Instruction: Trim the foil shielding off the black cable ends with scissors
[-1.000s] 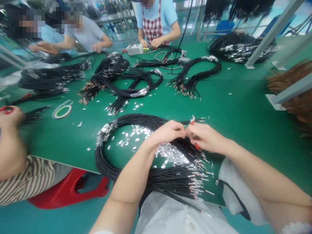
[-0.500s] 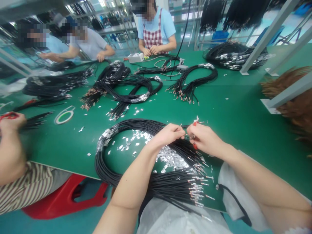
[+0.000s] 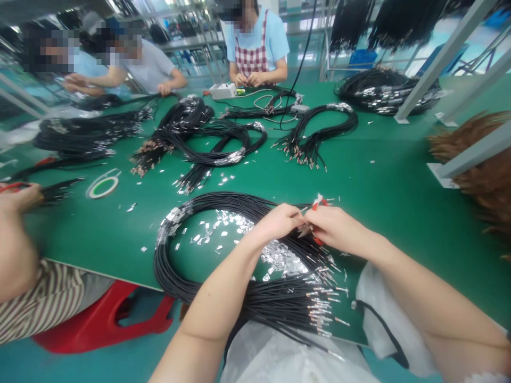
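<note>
my left grip (image 3: 281,219) is closed in a pinch, thumb to fingers, on what looks like one cable end (image 3: 302,209); my fingers hide most of it. my right grip (image 3: 334,223) is curled round a pair of small scissors (image 3: 319,201) with red handles, their metal tips just beside my left fingertips. how wide the blades stand apart, i cannot tell.

the big coil of black cables (image 3: 213,198) lies on the green tabletop (image 3: 399,181) right in front of me, my left forearm crossing over it. silver bands (image 3: 173,221) sit on its left bend, and its pale and coppery tips (image 3: 321,308) fan out at the right. inside the loop, silver scraps (image 3: 285,257) are heaped near my left wrist, thinning out toward the left.

a white ring of tape (image 3: 115,184) lies flat to the left, beyond a neighbour's hand (image 3: 24,198) that has something red in it. farther back are smaller coils (image 3: 235,156), a pale box (image 3: 222,91) and a person in a checked apron (image 3: 251,57). brown strands (image 3: 447,133) are piled on the right.
</note>
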`<state>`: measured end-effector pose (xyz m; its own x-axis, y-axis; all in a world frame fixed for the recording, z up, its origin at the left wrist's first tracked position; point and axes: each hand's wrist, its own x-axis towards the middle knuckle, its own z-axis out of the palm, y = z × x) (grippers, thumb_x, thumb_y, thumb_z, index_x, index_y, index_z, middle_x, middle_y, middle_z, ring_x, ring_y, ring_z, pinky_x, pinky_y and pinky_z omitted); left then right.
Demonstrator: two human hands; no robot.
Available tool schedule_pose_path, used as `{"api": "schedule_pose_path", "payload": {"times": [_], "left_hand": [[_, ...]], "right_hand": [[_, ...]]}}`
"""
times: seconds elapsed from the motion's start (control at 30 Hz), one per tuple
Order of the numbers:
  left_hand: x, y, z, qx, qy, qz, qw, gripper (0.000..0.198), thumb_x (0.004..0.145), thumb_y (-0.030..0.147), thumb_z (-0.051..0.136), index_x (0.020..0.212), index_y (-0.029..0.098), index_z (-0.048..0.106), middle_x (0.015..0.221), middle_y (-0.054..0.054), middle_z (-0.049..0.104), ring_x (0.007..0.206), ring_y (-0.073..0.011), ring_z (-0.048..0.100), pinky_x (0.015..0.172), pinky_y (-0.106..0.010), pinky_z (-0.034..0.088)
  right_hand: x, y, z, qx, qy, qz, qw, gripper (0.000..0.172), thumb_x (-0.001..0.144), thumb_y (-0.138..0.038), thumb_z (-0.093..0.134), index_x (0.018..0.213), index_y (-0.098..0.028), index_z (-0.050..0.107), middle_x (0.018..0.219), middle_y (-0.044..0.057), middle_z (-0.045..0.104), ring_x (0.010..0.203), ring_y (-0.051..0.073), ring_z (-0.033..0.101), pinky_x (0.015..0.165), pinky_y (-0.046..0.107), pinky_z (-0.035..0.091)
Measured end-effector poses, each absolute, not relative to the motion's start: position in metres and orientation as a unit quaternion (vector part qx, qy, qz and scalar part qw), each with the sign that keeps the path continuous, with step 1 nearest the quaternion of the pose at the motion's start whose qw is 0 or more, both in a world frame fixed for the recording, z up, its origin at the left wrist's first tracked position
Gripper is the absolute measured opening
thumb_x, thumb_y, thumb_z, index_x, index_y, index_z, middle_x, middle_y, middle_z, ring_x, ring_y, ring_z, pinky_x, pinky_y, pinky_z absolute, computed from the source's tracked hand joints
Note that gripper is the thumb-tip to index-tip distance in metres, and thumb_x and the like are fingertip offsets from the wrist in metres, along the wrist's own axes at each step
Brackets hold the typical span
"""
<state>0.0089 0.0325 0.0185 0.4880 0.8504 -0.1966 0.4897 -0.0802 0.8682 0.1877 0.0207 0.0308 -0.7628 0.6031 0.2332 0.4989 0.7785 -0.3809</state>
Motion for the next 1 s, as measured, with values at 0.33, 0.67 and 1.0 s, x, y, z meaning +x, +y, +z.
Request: {"api": "schedule_pose_path", "payload": {"times": [0.33, 0.67, 1.0], "left_hand": [[0.006, 0.028, 0.029, 0.772, 0.39, 0.192, 0.463, 0.021, 0.076, 0.025, 0.048, 0.058, 0.015, 0.045, 0.059, 0.004, 0.043, 0.058, -0.0089, 0.036, 0.055, -0.023, 0.03], [0.006, 0.032, 0.024, 0.701, 0.423, 0.191, 0.542, 0.021, 0.077, 0.024, 0.047, 0.058, 0.015, 0.046, 0.057, 0.003, 0.045, 0.055, -0.0085, 0.038, 0.056, -0.025, 0.031], [0.008, 0.027, 0.032, 0.789, 0.327, 0.213, 0.475, 0.018, 0.082, 0.022, 0.048, 0.067, 0.014, 0.056, 0.067, 0.002, 0.057, 0.06, -0.0088, 0.045, 0.06, -0.023, 0.036]], "right_hand": [[0.186, 0.028, 0.024, -0.365, -0.801, 0.4, 0.255, 0.015, 0.061, -0.009, 0.048, 0.064, -0.02, 0.039, 0.058, -0.005, 0.047, 0.054, 0.01, 0.041, 0.052, 0.022, 0.031], [0.18, 0.015, 0.029, -0.345, -0.871, 0.231, 0.263, 0.018, 0.063, -0.005, 0.042, 0.064, -0.021, 0.034, 0.061, -0.001, 0.046, 0.058, 0.013, 0.04, 0.055, 0.025, 0.028], [0.186, 0.03, 0.02, -0.356, -0.634, 0.62, 0.295, 0.026, 0.055, -0.009, 0.054, 0.066, -0.021, 0.034, 0.055, -0.008, 0.051, 0.053, 0.011, 0.053, 0.051, 0.022, 0.041]]}}
